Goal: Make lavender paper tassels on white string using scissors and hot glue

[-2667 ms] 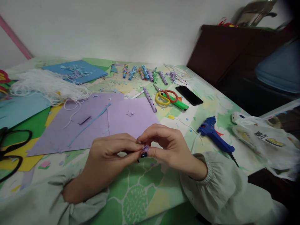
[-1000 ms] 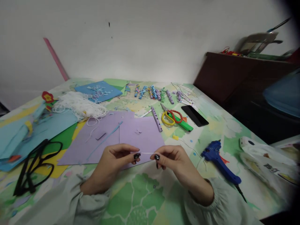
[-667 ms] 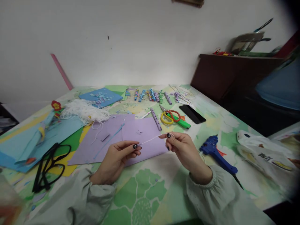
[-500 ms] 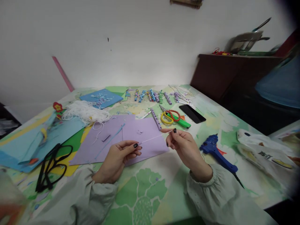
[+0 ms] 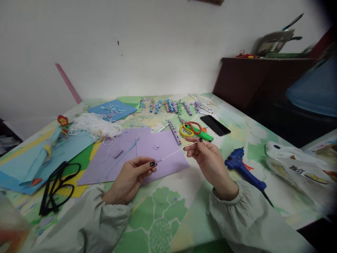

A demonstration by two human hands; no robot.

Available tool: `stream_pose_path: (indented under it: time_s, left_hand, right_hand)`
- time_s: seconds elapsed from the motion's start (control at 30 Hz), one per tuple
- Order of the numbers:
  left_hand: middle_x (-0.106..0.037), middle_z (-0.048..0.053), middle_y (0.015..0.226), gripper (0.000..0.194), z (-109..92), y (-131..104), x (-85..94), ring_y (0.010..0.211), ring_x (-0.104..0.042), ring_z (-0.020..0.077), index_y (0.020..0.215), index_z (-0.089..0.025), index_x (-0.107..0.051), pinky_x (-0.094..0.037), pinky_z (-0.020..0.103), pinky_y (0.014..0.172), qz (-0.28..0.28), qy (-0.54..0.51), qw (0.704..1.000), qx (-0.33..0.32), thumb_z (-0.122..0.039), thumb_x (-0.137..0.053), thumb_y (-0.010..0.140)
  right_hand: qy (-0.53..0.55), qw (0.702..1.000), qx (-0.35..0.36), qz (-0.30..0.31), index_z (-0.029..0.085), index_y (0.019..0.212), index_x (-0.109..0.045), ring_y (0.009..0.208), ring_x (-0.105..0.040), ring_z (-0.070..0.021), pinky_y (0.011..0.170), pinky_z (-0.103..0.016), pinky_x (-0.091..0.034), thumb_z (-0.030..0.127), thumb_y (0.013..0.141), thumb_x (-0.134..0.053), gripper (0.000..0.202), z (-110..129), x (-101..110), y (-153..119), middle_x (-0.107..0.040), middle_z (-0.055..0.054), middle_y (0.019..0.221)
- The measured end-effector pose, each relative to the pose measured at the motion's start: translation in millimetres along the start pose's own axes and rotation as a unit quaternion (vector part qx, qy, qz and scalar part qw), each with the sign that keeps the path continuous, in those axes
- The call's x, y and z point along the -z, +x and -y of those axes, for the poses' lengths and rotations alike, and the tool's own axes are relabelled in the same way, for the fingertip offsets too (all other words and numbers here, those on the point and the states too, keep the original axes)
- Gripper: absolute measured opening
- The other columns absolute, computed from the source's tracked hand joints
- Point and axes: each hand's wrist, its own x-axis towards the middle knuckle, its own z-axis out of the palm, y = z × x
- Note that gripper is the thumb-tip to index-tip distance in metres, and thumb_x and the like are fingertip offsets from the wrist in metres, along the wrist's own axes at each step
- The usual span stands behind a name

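Note:
A white string [image 5: 175, 151] is stretched between my two hands over the purple sheets [image 5: 168, 142]. My left hand [image 5: 134, 177] pinches its left end, where a small purple piece [image 5: 158, 161] shows at the fingertips. The right end is pinched between thumb and forefinger of my right hand [image 5: 206, 156], held slightly higher. Beyond my right hand lie a purple dotted tube [image 5: 174, 132], scissors with red and yellow handles [image 5: 186, 130] and a green cutter [image 5: 205, 135].
White string [image 5: 94, 126] is heaped at the left, near black glasses [image 5: 56, 189]. Small decorated rolls [image 5: 171, 106] line the back. A phone [image 5: 215, 125], blue glue gun [image 5: 246, 168] and plastic bag [image 5: 297, 172] lie at the right.
My right hand has moved slightly up and away from my left, and the string slants upward a little more. The purple piece at my left fingertips shows more clearly. The view has shifted slightly.

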Motion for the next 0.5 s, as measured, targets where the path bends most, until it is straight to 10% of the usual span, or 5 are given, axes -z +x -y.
stream_pose_path:
  time_s: [0.13, 0.27, 0.5]
  left_hand:
    - [-0.071, 0.002, 0.062, 0.025, -1.3, -2.2, -2.5, 0.057, -0.065, 0.0082, 0.071, -0.012, -0.075, -0.052, 0.01, 0.052, 0.008, 0.013, 1.0, 0.0, -0.02, -0.089, 0.052]
    - [-0.071, 0.002, 0.061, 0.025, -0.1, -5.9, -5.5, 0.057, -0.065, 0.0085, 0.072, -0.013, -0.075, -0.052, 0.011, 0.054, 0.023, 0.026, 0.999, 0.01, -0.02, -0.089, 0.053]
    - [-0.071, 0.001, 0.063, 0.021, 4.7, -11.4, -10.0, 0.056, -0.063, 0.0072, 0.071, -0.013, -0.074, -0.051, 0.012, 0.057, 0.047, 0.05, 0.998, 0.008, -0.019, -0.086, 0.056]
  right_hand:
    - [-0.164, 0.98, 0.1, 0.042, 0.024, 0.109, -0.068, 0.095, -0.061, -0.0196, 0.079, -0.034, -0.049, 0.039, 0.083, -0.065, 0.03, -4.2, -3.3, -2.9, -0.063, -0.009, 0.115]
    - [-0.333, 0.896, 0.246, 0.163, 0.022, 0.11, -0.07, 0.119, -0.051, -0.0244, 0.103, -0.042, -0.037, 0.025, 0.079, -0.072, 0.031, -10.6, -13.1, -10.1, -0.058, -0.011, 0.126]
    - [-0.364, 0.874, 0.247, 0.206, 0.019, 0.097, -0.072, 0.079, -0.063, -0.0176, 0.076, -0.032, -0.049, 0.013, 0.084, -0.066, 0.015, -23.9, -20.0, -18.6, -0.073, -0.005, 0.084]
